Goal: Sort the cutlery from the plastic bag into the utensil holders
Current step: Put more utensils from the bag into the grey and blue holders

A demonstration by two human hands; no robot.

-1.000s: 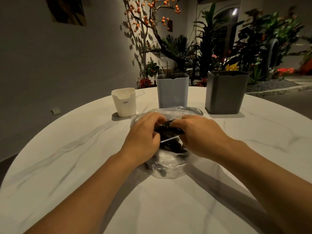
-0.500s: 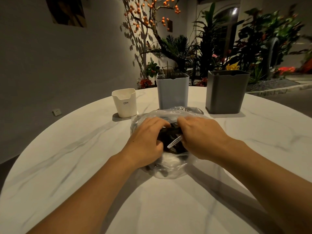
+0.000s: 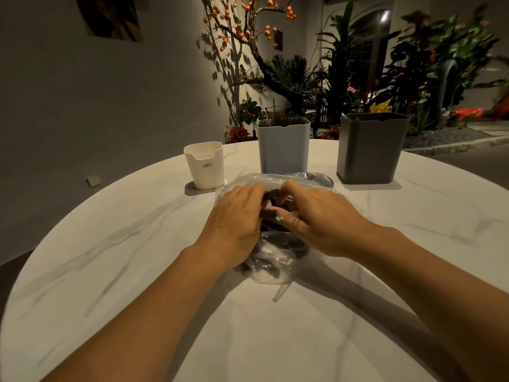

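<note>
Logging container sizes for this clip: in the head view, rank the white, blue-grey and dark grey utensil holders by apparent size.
1. dark grey holder, largest
2. blue-grey holder
3. white holder, clearly smallest

All three stand at a similar depth, so nearness hardly skews this.

Round marble table in a dim, plant-lined room

White round table point(image 3: 115, 266) with grey veining; plain grey wall point(image 3: 82, 106) bearing a dark picture point(image 3: 108, 16) and a low socket plate point(image 3: 93, 180); branch with orange berries point(image 3: 248, 26) casting shadows; dense green plants point(image 3: 413, 64) with red flowers; arched window point(image 3: 371, 26) behind.
</note>
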